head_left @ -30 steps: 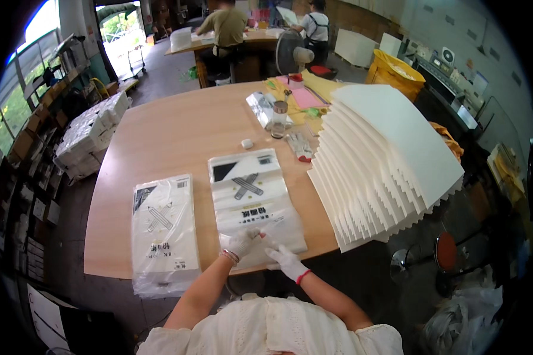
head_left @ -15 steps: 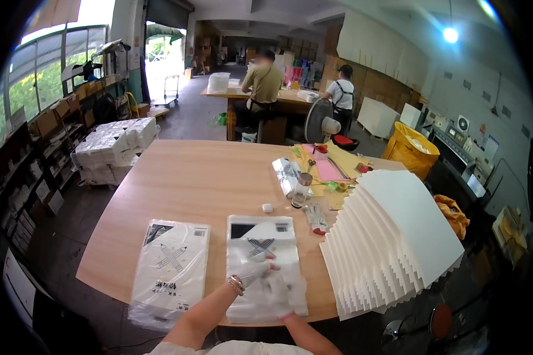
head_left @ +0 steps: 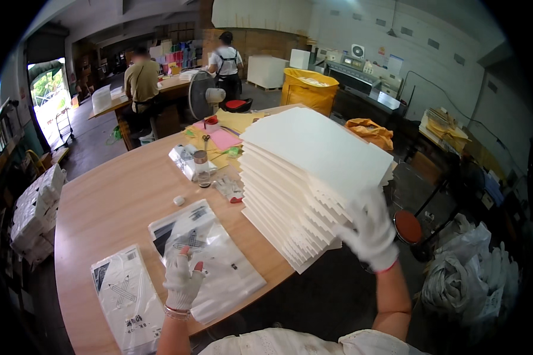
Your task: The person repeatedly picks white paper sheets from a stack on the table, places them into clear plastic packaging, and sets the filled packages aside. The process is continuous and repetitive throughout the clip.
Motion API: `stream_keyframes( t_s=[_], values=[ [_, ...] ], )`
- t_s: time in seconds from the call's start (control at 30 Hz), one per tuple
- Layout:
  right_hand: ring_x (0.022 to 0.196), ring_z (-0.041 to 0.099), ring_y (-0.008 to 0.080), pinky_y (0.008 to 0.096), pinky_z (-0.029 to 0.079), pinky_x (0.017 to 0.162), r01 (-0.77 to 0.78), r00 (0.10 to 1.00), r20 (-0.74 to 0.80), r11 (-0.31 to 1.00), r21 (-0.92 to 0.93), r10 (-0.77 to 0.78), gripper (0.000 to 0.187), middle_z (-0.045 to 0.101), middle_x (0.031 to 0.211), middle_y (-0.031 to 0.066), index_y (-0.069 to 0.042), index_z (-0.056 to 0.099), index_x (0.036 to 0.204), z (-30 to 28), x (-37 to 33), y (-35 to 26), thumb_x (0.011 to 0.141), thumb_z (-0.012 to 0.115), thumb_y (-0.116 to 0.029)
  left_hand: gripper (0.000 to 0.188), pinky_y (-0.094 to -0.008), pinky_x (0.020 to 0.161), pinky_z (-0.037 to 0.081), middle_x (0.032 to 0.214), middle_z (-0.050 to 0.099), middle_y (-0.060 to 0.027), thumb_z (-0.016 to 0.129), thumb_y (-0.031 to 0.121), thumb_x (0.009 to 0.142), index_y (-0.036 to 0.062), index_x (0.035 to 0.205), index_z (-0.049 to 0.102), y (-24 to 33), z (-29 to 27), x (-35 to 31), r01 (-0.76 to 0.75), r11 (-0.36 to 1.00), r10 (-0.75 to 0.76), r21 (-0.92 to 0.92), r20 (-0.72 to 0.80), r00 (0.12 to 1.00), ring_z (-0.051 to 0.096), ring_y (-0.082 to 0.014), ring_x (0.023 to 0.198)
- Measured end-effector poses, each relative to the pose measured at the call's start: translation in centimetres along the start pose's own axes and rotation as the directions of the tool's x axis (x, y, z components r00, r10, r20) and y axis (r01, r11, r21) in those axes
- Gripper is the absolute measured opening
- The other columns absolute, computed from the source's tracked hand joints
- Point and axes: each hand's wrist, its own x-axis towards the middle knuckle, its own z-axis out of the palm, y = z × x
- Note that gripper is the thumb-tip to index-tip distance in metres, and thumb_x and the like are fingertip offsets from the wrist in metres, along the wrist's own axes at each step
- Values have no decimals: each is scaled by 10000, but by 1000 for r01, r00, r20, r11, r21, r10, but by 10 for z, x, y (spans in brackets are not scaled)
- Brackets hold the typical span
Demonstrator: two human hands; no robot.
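My left hand (head_left: 182, 279), in a white knit glove with bare fingertips, rests on the printed clear plastic bags (head_left: 225, 278) in the middle of the table's near side. Its thumb and forefinger are apart. My right hand (head_left: 370, 234), also gloved and smeared by motion, is at the near right corner of the tall fanned stack of white paper (head_left: 320, 148). Whether it grips a sheet is not clear. Left of the bags lies a plastic-wrapped pack (head_left: 127, 296) with a crossed-pencils print.
Beyond the bags are a small white object (head_left: 179, 201), a glass bottle (head_left: 202, 168), a spare glove (head_left: 228, 188), scissors (head_left: 205, 141) and coloured paper (head_left: 224, 139). A fan (head_left: 201, 94) stands past the table. Two people work behind. A round stool (head_left: 407, 226) is at right.
The view has swung to the right. My right hand has left the bags and moved right to the paper stack. My left hand stays on the bags, its fingers now apart.
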Motion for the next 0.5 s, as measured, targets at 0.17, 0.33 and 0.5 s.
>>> stream_keyframes(
  t_s=[0.17, 0.33, 0.5],
  values=[
    [889, 628, 284, 356, 492, 797, -99, 987, 154, 936, 337, 50, 485, 640, 968, 133, -37, 590, 1051, -7, 10, 88, 754, 708, -402, 356, -328, 770, 493, 937, 636, -103, 641, 17, 768, 24, 1112, 552, 52, 11, 8, 12, 903, 107, -429, 251, 962, 615, -213, 875],
    [769, 638, 230, 302, 502, 695, -196, 979, 145, 874, 446, 146, 228, 655, 815, 111, -18, 647, 930, -34, 31, 89, 910, 528, -212, 363, -309, 917, 441, 1110, 577, -119, 524, 45, 845, -15, 1199, 468, 154, 5, 44, 187, 601, 487, -777, 541, 685, 549, -159, 1058],
    [818, 600, 289, 376, 493, 764, 457, 869, 140, 878, 145, -475, 124, 600, 926, 138, -43, 607, 885, -79, 19, -31, 798, 594, -130, 489, -329, 919, 428, 1140, 539, -55, 562, 299, 904, 56, 1292, 389, 182, -1, 72, 864, -459, 544, -205, 704, 456, 517, -165, 1037]
  ],
)
